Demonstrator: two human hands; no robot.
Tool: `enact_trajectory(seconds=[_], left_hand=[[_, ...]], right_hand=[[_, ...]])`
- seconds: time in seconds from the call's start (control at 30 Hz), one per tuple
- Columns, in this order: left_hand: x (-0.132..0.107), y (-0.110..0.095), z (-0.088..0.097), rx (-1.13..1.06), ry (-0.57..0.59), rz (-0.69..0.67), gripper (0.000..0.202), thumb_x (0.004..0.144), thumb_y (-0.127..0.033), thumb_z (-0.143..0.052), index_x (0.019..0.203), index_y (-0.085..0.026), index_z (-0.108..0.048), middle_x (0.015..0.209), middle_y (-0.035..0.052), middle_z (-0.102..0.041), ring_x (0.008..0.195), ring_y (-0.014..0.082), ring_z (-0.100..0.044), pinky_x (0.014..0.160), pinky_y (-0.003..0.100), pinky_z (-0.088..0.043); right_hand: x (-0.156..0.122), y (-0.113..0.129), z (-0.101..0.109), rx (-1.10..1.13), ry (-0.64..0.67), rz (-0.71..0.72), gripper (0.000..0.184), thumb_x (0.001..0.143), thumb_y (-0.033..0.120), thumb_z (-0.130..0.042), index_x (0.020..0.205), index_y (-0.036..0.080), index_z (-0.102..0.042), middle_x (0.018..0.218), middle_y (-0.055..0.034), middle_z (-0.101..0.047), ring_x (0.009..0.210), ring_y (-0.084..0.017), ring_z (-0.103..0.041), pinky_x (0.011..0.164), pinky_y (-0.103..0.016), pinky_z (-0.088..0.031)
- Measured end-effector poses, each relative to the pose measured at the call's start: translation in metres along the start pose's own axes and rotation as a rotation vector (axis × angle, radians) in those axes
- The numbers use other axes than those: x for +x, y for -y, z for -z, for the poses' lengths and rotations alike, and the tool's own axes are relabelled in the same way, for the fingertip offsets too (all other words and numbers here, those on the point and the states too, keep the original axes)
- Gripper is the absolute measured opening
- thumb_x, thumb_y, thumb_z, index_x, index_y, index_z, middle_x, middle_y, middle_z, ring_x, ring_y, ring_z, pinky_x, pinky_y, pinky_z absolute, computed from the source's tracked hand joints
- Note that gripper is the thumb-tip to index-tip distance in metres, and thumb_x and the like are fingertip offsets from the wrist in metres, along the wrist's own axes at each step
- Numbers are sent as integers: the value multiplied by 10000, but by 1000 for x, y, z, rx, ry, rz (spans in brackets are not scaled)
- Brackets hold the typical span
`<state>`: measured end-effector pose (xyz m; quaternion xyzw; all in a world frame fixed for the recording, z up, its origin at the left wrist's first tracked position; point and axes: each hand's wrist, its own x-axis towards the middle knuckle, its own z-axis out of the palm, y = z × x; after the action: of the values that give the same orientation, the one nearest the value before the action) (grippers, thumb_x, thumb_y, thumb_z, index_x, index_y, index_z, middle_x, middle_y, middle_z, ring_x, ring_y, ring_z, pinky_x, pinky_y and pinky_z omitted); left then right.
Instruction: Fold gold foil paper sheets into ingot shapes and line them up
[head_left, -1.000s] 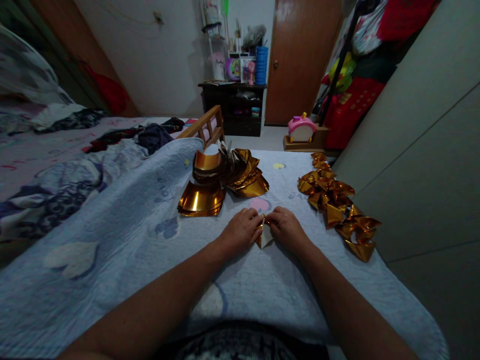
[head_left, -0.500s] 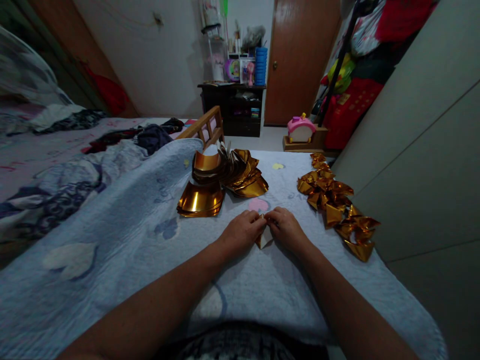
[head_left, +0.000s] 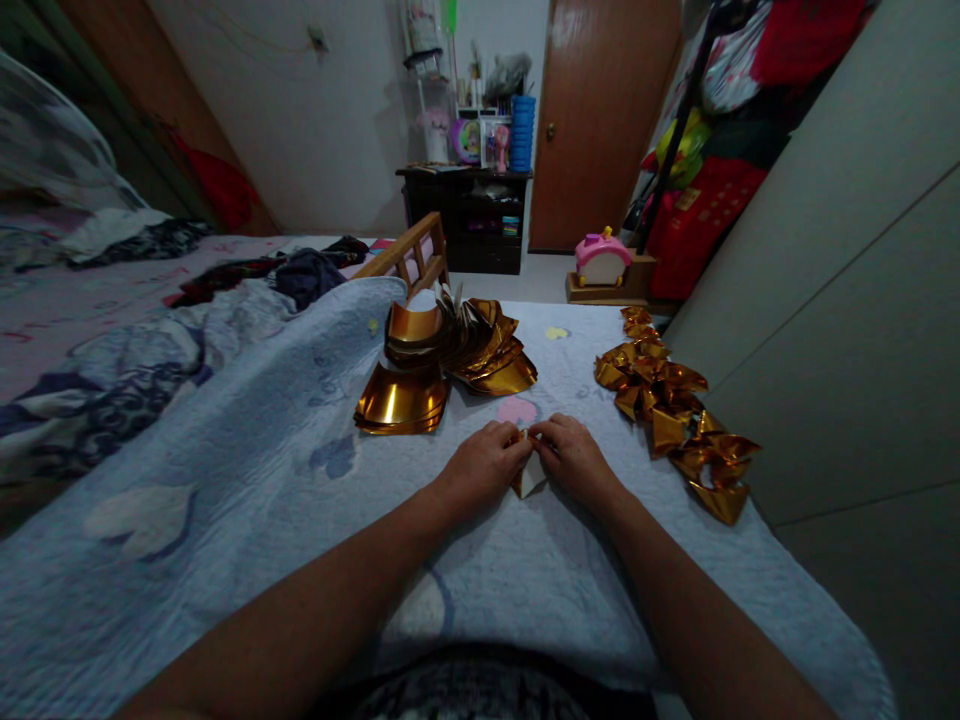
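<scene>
My patterned clothing [head_left: 472,692] is meeting the near edge of the blue quilt [head_left: 517,585], and I am reaching in over that edge. Ahead, about midway between the quilt's left and right sides, I am holding a small folded piece of gold-foil paper [head_left: 533,480], its pale inner side partly showing and a corner pointing toward me. My left hand [head_left: 487,462] is pinching it from the left and my right hand [head_left: 576,458] from the right, fingertips meeting near its far end; this two-sided grip is likely holding the folds together, though my fingers are hiding the exact crease.

Along the quilt's right edge, toward its far right corner, folded gold-foil shapes [head_left: 679,390] are lying in a loose row, apparently set there so they are leaving room for my hands. Toward the far left corner, a stack of curved gold-foil sheets [head_left: 403,393] and a fanned pile [head_left: 501,372] are lying near the wooden rail [head_left: 401,247], seemingly placed for easy reach. Beyond the far edge, a pink toy [head_left: 602,260] is standing in front of the brown door [head_left: 585,130].
</scene>
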<state>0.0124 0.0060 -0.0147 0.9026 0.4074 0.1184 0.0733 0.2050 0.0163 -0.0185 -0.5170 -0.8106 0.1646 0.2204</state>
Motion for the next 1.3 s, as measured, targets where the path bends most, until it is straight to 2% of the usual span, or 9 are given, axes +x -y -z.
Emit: enact_trajectory(seconds=[0.23, 0.47, 0.67, 1.3], left_hand=[[1, -2, 4, -42, 17, 17, 248, 968, -261, -503, 1122, -210, -691, 988, 63, -605, 915, 215, -529, 819, 330, -440], [0, -2, 4, 20, 37, 7, 249, 972, -294, -502, 1127, -224, -683, 989, 54, -595, 923, 212, -522, 823, 328, -436], [0, -2, 5, 24, 19, 0, 230, 972, -291, -512, 1099, -233, -695, 1000, 59, -600, 932, 219, -526, 805, 321, -431], [0, 0, 3, 18, 1, -19, 242, 974, -273, -515, 1119, -229, -703, 985, 56, -596, 910, 216, -516, 777, 318, -409]], right_hand=[[1, 0, 1, -15, 20, -8, 243, 901, 127, -567, 1051, 187, -748, 952, -79, -651, 937, -209, -578, 846, -309, -404], [0, 0, 1, -23, 17, -16, 239, 907, 138, -574, 1071, 188, -741, 960, -77, -644, 947, -208, -572, 859, -312, -399], [0, -2, 0, -20, 2, -24, 212, 908, 150, -574, 1065, 177, -714, 987, -82, -650, 952, -208, -564, 873, -319, -404], [-2, 5, 4, -69, 18, -35, 232, 926, 173, -587, 1082, 194, -759, 957, -83, -642, 934, -215, -569, 851, -318, -396]])
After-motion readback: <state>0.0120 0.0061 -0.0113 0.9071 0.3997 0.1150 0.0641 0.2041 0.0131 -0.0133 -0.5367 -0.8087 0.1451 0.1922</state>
